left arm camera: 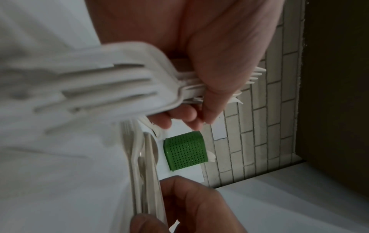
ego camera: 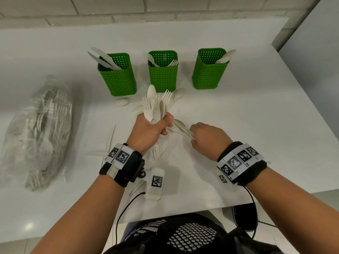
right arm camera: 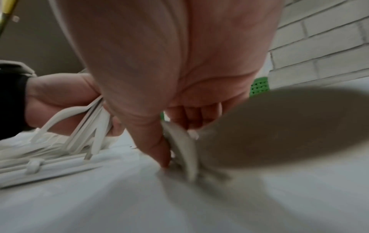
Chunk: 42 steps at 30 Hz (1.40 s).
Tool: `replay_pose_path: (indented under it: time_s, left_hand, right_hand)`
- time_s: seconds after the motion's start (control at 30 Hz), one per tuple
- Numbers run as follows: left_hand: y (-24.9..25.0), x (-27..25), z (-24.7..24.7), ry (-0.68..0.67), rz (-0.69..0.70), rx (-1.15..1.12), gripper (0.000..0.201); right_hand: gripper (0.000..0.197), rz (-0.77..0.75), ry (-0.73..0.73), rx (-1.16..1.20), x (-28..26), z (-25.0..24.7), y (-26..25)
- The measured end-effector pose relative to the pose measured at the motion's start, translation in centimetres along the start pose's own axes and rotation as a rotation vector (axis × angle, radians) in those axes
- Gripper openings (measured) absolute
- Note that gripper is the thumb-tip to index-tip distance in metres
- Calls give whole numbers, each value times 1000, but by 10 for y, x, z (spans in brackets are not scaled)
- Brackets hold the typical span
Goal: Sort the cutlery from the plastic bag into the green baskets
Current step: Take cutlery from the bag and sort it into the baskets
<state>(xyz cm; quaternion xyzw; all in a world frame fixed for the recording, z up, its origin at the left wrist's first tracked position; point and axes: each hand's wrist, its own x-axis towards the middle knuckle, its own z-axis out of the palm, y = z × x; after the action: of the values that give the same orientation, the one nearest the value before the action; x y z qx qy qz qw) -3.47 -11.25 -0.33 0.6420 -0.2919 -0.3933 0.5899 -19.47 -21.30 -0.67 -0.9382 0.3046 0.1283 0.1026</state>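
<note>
Left hand (ego camera: 150,132): fingers clenched round a mixed bunch of forks and spoons (ego camera: 158,107), heads fanning up past the knuckles, handles sticking out below the heel of the hand. In the left wrist view the fork tines sit blurred just in front of the curled fingers (left arm camera: 179,113).

Right hand (ego camera: 207,138): thumb and fingers pinch a few spoons (ego camera: 181,128) by the handles; the bowls point toward the left thumb and nearly touch it. Right wrist view: the thumb tip (right arm camera: 163,159) is down at the white counter (ego camera: 238,110), spoons pressed beside it; motion blur, count unclear.

Beyond the left fingertips: three green baskets in a row. Left basket (ego camera: 117,77) holds knives, middle basket (ego camera: 163,74) forks, right basket (ego camera: 211,70) spoons. Loose spoons (ego camera: 122,102) lie between the bunch and the baskets.

Plastic bag (ego camera: 38,129), with cutlery inside, lies well left of the left hand. More loose pieces (ego camera: 99,153) lie on the counter just beside the left wrist.
</note>
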Motion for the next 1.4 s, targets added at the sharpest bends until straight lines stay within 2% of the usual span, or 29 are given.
replay_pose_path:
  time_s: [0.1,0.2,0.3,0.4,0.43,0.5,0.57,0.6,0.63,0.67,0.7,0.73,0.8,0.83,0.9,1.03,1.13,1.2,1.27,1.3,1.4]
  left_hand:
    - [-2,-1,-3,51,-3,-23,7]
    - [-4,-1,-3,92,6,-17,16]
    - [-1,-2,3,78,-30,-61,38]
    - [11,-3,16,-45,5,-175,22]
    - [13,-1,18,-36,16,-196,20]
    - [15,4,16,51,31,-207,18]
    - [15,8,10,121,63,-202,15]
    - [15,9,7,140,95,-179,13]
    - [17,9,4,150,139,-147,11]
    - [20,9,2,148,191,-127,10]
    - [25,9,-1,132,243,-118,12]
    - [28,10,-4,108,289,-110,14]
    - [30,11,-10,45,338,-57,15]
    - [28,11,-11,16,333,-17,13]
    - [14,11,-11,6,265,61,11]
    - [-9,11,-11,73,136,96,14]
    - [1,11,-25,154,137,64,17]
    - [13,11,-41,223,157,-13,8]
    - [19,9,-58,258,156,-112,7]
    - [21,8,-67,268,142,-136,8]
    - [22,-1,-87,229,76,-45,15]
  right_hand:
    - [24,20,-32,29,2,2,3]
    - [23,60,-25,289,4,0,9]
    - [19,-35,168,630,4,-5,-1]
    - [9,-188,338,826,7,-10,-29]
    - [13,-222,381,848,9,-11,-36]
    - [28,-235,409,840,16,-10,-42]
    - [37,-245,361,776,21,-11,-41]
    - [29,-228,321,735,22,-12,-39]
    - [12,-215,263,684,23,-13,-36]
    - [12,-201,219,640,23,-15,-35]
    - [26,-203,197,593,23,-18,-34]
    - [31,-188,194,577,25,-21,-34]
    - [28,-173,265,603,31,-23,-37]
    - [29,-169,290,606,36,-23,-38]
    - [31,-129,254,586,43,-19,-42]
    - [21,-138,163,525,46,-5,-44]
    - [38,-124,156,528,37,-10,-37]
    - [48,-227,47,487,29,-12,-35]
    - [54,-378,-136,304,23,-9,-41]
    - [49,-419,-189,215,22,-5,-46]
    - [19,-443,-176,152,28,-3,-54]
